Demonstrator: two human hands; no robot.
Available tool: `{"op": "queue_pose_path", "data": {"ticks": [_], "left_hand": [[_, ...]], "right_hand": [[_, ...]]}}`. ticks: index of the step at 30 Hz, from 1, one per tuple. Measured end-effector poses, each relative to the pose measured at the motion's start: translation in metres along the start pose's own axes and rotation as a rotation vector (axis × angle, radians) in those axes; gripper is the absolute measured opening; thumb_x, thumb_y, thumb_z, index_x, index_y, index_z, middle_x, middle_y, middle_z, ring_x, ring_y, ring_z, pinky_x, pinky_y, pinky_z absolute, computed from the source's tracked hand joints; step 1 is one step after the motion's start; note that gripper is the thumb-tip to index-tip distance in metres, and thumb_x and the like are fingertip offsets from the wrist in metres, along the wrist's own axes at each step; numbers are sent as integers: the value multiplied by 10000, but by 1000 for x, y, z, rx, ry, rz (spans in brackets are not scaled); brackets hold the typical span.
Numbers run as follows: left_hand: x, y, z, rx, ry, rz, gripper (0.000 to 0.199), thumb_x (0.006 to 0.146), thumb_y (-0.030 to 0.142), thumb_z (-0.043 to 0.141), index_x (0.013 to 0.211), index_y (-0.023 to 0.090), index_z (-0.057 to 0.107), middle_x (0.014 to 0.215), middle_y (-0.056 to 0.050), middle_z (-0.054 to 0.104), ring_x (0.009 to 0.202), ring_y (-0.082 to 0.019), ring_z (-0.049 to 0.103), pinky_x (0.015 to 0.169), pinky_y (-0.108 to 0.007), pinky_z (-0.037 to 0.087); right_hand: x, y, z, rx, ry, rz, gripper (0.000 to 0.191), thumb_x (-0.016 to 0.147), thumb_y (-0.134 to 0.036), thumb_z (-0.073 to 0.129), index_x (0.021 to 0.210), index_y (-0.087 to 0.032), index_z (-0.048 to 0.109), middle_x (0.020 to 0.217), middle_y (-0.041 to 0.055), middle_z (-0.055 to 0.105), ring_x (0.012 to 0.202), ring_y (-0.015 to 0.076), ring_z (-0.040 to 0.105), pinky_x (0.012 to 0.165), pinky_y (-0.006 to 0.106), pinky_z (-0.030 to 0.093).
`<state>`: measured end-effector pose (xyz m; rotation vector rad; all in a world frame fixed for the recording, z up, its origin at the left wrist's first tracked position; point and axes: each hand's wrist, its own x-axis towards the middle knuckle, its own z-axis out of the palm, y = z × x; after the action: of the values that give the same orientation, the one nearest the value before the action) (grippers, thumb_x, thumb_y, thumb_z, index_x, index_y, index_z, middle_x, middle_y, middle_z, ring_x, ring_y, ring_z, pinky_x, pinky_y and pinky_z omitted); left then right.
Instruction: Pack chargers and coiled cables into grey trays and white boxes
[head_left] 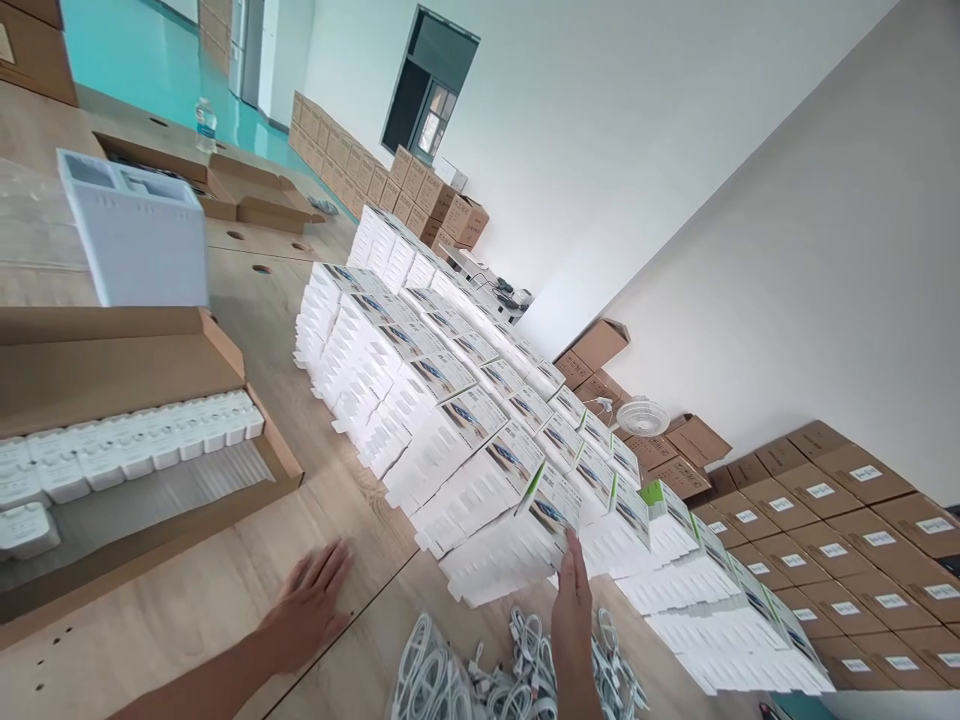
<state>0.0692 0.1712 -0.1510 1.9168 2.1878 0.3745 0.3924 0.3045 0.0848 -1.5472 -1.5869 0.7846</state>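
My left hand [311,600] lies flat on the wooden table [375,610], its fingers spread and slightly blurred, with nothing in it. With straight fingers, my right hand [574,600] touches the end of the nearest stack of white printed cartons [510,545], which look flat and unfolded. Many more such stacks [405,340] run in rows away from me. Bundled white cables [435,675] lie below the stack, around my right wrist. To the left, an opened brown box [255,470] holds rows of white power adapters [150,450].
A light-blue plastic holder [150,240] stands behind the adapter box. Farther back are another open carton [262,195] and a water bottle [205,125]. Brown boxes [832,550] are piled at the right, near a white fan [643,417], with more [337,150] along the wall.
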Motion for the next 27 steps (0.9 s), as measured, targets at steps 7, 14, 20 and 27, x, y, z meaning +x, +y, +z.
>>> {"op": "queue_pose_path", "data": {"ticks": [7, 14, 20, 27], "left_hand": [[0, -2, 7, -20, 11, 5, 637, 944, 455, 336, 1493, 130, 341, 1598, -122, 221, 1488, -314, 181, 1188, -490, 2], [4, -5, 17, -41, 30, 9, 685, 901, 489, 407, 1480, 124, 376, 1585, -138, 249, 1478, -339, 206, 1185, -518, 14], [3, -5, 14, -37, 39, 11, 661, 915, 468, 377, 1482, 129, 373, 1590, -125, 245, 1482, -318, 202, 1189, -499, 10], [3, -3, 9, -43, 34, -1, 672, 896, 464, 396, 1476, 126, 389, 1585, -131, 254, 1481, -326, 204, 1187, -510, 16]], "right_hand": [[-6, -12, 2, 54, 21, 61, 646, 917, -641, 365, 1455, -289, 428, 1552, 10, 363, 1429, 285, 325, 1119, 421, 361], [-1, 2, 1, 13, 57, -28, 590, 901, -585, 430, 1415, -302, 498, 1483, 14, 473, 1356, 303, 440, 1025, 396, 452], [0, 7, -1, 2, 49, -54, 584, 905, -561, 434, 1415, -285, 502, 1482, 22, 474, 1368, 300, 419, 1028, 386, 449], [5, 16, -1, -8, 24, -106, 596, 931, -558, 392, 1455, -277, 437, 1503, 16, 440, 1375, 257, 413, 1032, 358, 453]]}}
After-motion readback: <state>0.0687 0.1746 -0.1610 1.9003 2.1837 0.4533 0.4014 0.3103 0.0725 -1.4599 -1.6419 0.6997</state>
